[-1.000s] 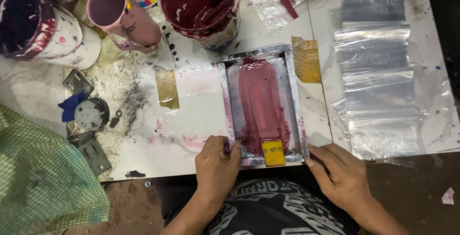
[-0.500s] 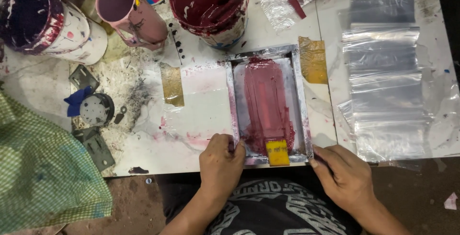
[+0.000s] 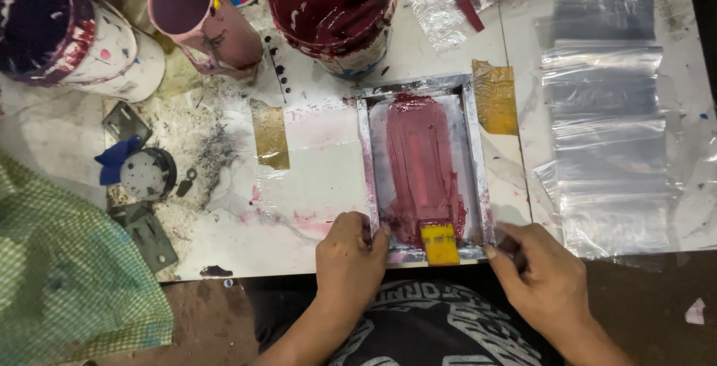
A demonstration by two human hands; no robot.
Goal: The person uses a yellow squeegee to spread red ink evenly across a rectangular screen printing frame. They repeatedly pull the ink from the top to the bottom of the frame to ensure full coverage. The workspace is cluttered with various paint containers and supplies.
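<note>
Crimson ink is coating the mesh of a small metal-framed printing screen (image 3: 424,168), which is lying flat on the stained white table (image 3: 328,157) with its long axis running from twelve o'clock down to six o'clock, straight toward the person. A yellow squeegee (image 3: 439,243) is sitting inside the frame at its six o'clock end, between the two hands.

The left hand (image 3: 348,255) is pressing on the frame's lower left corner, fingers curled over the rail and gripping it, so the screen is lying at one o'clock from that hand. The right hand (image 3: 539,275) is resting at the lower right corner, fingers bent and touching the rail's outer edge, so the screen is lying at eleven o'clock from it; whether it is truly clamping the rail I cannot tell. Both hands are sitting about equally close to the frame, though the left thumb is lying nearer the squeegee.

Strips of brown tape (image 3: 269,136) are showing at nine o'clock and three o'clock of the frame. At twelve o'clock an open red ink tub (image 3: 332,9) is standing with a stirring blade leaning in it, a pink cup (image 3: 200,16) lying beside it at ten o'clock and a dark purple ink tub (image 3: 67,33) farther off. Clear plastic bags (image 3: 609,119) are lying overlapped in a column at three o'clock. A green checked cloth (image 3: 63,276) is bunching at eight o'clock, near a small round grey can (image 3: 146,174).
</note>
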